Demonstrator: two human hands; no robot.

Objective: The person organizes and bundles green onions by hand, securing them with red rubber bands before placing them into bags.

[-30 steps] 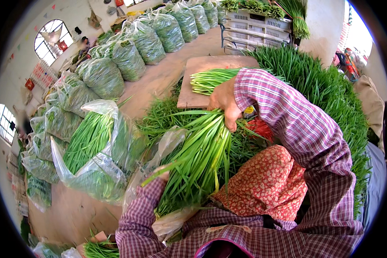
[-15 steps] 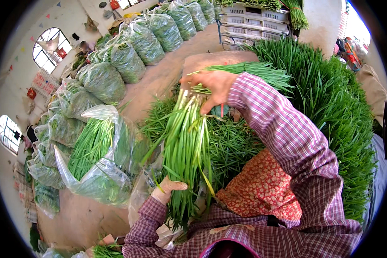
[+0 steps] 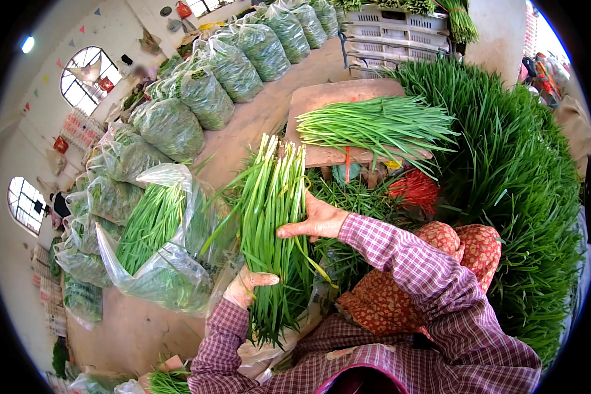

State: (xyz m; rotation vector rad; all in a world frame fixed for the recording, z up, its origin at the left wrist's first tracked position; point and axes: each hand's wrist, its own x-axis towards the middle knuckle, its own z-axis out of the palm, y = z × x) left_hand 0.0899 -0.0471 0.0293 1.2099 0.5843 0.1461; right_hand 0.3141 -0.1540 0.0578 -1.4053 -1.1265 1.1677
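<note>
A loose bunch of Chinese chives (image 3: 272,217) stands out in front of me, its white cut ends up and its leaves hanging toward my lap. My left hand (image 3: 247,286) is closed around the leafy lower part, thumb across the front. Higher up, my right hand (image 3: 318,219) grips the bunch from the right side, its thumb over the stems and its fingers hidden behind them. Beyond the hands, another pile of chives (image 3: 374,125) lies sideways on a low wooden board (image 3: 308,98). Red ties (image 3: 415,190) sit just under the board's near edge.
To the left stands an open clear plastic bag (image 3: 167,276) of chives. Filled bags (image 3: 177,134) line the floor behind it. A tall mass of chives (image 3: 532,197) fills my right side. Stacked crates (image 3: 397,36) are at the back. Loose leaves (image 3: 345,259) lie beneath the bunch.
My right hand has come down from the white ends, near the board, to the middle of the bunch. The chives on the board and the red ties now show fully.
</note>
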